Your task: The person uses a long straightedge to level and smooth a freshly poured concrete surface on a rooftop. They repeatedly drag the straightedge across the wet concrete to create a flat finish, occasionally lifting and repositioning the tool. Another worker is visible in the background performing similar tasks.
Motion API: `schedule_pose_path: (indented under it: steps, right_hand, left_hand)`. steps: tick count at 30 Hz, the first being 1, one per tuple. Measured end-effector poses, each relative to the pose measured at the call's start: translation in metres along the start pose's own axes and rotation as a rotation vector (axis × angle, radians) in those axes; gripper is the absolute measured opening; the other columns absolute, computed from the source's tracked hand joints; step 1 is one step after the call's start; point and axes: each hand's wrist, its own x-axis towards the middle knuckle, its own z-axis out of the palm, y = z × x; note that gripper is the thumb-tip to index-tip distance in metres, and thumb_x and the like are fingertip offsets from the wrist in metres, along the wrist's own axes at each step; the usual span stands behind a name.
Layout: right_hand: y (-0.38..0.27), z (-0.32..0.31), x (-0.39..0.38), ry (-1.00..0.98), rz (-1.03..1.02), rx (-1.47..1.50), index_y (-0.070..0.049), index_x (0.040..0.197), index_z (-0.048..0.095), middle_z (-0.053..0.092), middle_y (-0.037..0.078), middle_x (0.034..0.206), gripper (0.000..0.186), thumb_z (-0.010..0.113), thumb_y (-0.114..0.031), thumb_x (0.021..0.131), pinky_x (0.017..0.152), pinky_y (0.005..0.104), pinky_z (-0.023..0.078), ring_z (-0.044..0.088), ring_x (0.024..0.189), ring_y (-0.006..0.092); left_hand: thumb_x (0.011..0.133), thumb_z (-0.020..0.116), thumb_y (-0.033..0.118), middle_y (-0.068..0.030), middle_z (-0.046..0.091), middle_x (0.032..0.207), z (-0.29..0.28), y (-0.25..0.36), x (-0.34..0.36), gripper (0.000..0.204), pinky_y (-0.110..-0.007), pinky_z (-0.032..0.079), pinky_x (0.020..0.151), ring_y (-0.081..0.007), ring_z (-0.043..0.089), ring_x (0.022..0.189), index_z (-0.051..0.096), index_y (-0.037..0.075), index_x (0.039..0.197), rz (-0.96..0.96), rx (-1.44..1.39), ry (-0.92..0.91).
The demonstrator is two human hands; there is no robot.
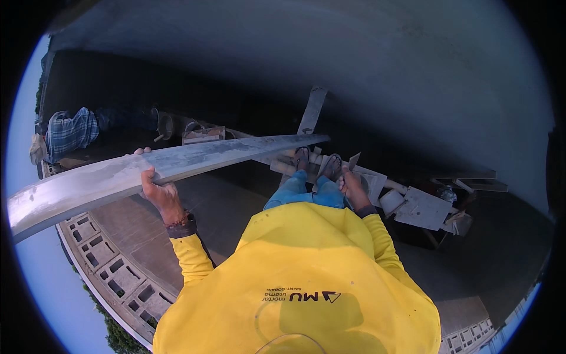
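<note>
A long, flat metal straightedge (224, 154) with grey smears slants from the far left to just beyond my feet. My left hand (162, 197) is closed round its near edge, the thumb underside toward me and fingertips showing over the far edge. My right hand (352, 187), lower and close to my right knee, is closed on a small flat-bladed tool (354, 160). Only the tool's thin blade shows above the fingers, so its exact kind cannot be told. My sandalled feet (302, 158) stand on narrow boards.
A grey wall (377, 65) rises ahead. A plank (313, 109) juts toward it. At right are a pale board (421, 208) and a white container (391, 202). A person in a plaid shirt (73, 134) is at left, near a bucket (165, 125). Pierced blocks (115, 268) line an edge.
</note>
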Motion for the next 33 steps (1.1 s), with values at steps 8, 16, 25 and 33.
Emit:
schedule_pose_path:
  steps: [8,16,25,33]
  right_hand:
    - [0.029,0.08,0.047,-0.172,0.233,0.528,-0.006,0.14,0.048,0.067,0.02,0.112,0.048,0.058,-0.039,0.106,0.075,0.0412,0.065,0.072,0.081,0.0309]
    - [0.002,0.158,0.077,-0.05,0.294,0.862,-0.015,0.148,0.045,0.061,0.018,0.131,0.066,0.068,-0.05,0.098,0.081,0.042,0.061,0.071,0.085,0.0334]
    - [-0.037,0.143,0.081,-0.057,0.285,0.885,-0.014,0.125,0.06,0.062,0.009,0.118,0.071,0.088,-0.056,0.076,0.099,0.0453,0.052,0.059,0.107,0.0244]
    - [-0.034,0.146,0.101,-0.129,0.255,1.122,-0.015,0.11,0.064,0.063,0.004,0.108,0.052,0.09,-0.046,0.076,0.087,0.0401,0.056,0.061,0.098,0.021]
  left_hand:
    - [0.07,0.065,0.009,-0.0185,0.047,0.133,0.012,0.124,0.007,0.077,-0.058,0.032,0.121,-0.0362,0.042,0.135,0.037,0.006,0.142,0.021,-0.175,-0.331]
    - [0.075,0.071,0.015,-0.0193,0.047,0.127,0.033,0.242,0.021,0.073,-0.054,0.032,0.122,-0.0343,0.042,0.132,0.038,-0.001,0.138,0.187,0.0,-0.592]
    - [0.101,0.043,0.058,-0.0124,0.044,0.146,-0.001,0.257,0.069,0.066,-0.067,0.038,0.1,-0.0374,0.049,0.128,0.038,0.011,0.147,0.727,0.443,-0.433]
    - [0.097,0.057,0.052,-0.0098,0.047,0.121,-0.027,0.271,0.09,0.058,-0.05,0.044,0.086,-0.0275,0.052,0.106,0.045,0.007,0.131,0.641,0.262,-0.243]
